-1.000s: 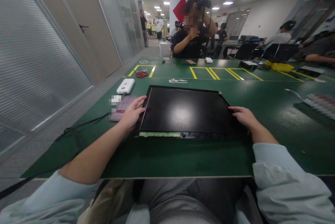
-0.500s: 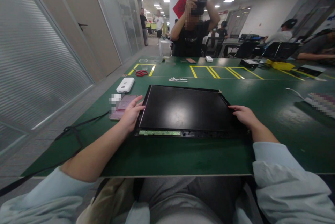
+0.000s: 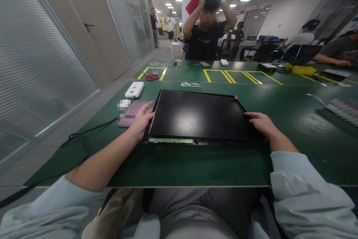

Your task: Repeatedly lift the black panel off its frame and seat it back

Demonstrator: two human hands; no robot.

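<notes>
A black flat display panel [image 3: 192,116] lies over the green table in front of me, its face upward and shining with a reflection. Along its near edge shows a strip of green circuit board [image 3: 170,141]. My left hand [image 3: 141,121] grips the panel's left edge, thumb and fingers at the frame. On the opposite side, my right hand [image 3: 261,123] holds the right edge, index finger along the rim and the other fingers folded, partly hidden. Whether the panel touches the table along its whole underside I cannot tell.
Left of the panel are a phone [image 3: 128,114], a white power bank [image 3: 134,90] and a black strap [image 3: 97,125]. Red-handled scissors [image 3: 151,77] and small white pieces [image 3: 190,84] lie beyond. A person [image 3: 207,41] stands across the table [image 3: 195,168].
Both my hands keep hold of the panel, which has hardly moved. Across the table, the person has raised the black headgear higher and tilted the head down.
</notes>
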